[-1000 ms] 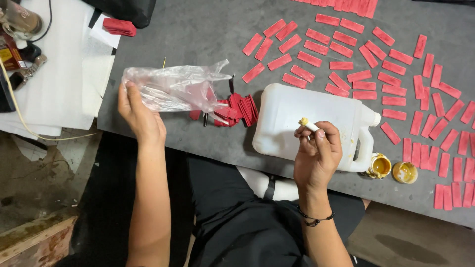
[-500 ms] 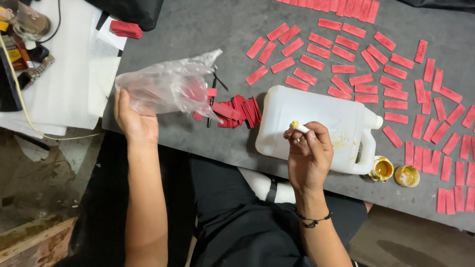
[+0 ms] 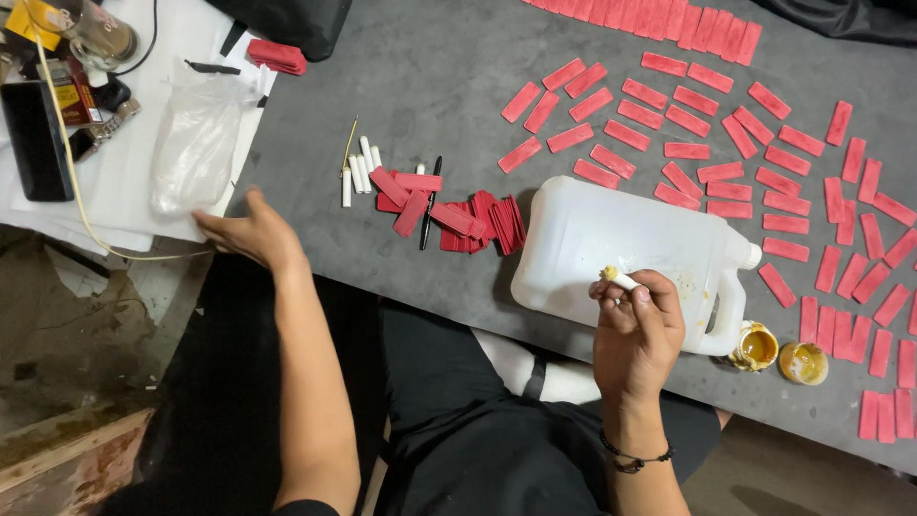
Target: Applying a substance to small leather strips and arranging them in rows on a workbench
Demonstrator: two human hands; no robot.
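**Head view: hands and worktop stock**

Head camera, looking down.

1. My right hand [image 3: 635, 330] was curled, fingers pinching a short white stick [image 3: 621, 279] with a yellowish tip. It hung over the near edge of the grey worktop [image 3: 449, 76], in front of the white plastic jug [image 3: 621, 253].

2. The jug lay on its side, its handle and neck toward my right. Just beside the neck stood two small round caps [image 3: 781, 355] with yellow-brown paste inside.

3. My left hand [image 3: 250, 232] was spread and held nothing, fingers stretched toward the left edge of the worktop. Nearest to it lay a clear plastic bag [image 3: 196, 143], resting on white paper [image 3: 124, 182] at the far left, apart from the fingertips.

4. Between my hands, a loose heap of red strips [image 3: 463, 215] sat near the middle of the worktop, some stacked on edge, some lying flat. A black pen [image 3: 432, 201] lay across the heap.

5. Just left of the heap, a cluster of short white sticks [image 3: 359, 164] lay side by side, with one thin pale splint among them.

6. Beyond and to the right of the jug, many more red strips were spread out singly in rows [image 3: 726, 124], apart from one another, reaching to the right edge.

7. A small stack of red strips [image 3: 277, 55] lay at the far left, near a black bag [image 3: 287, 19].

8. A black strap bracelet [image 3: 635, 454] circled my right wrist.
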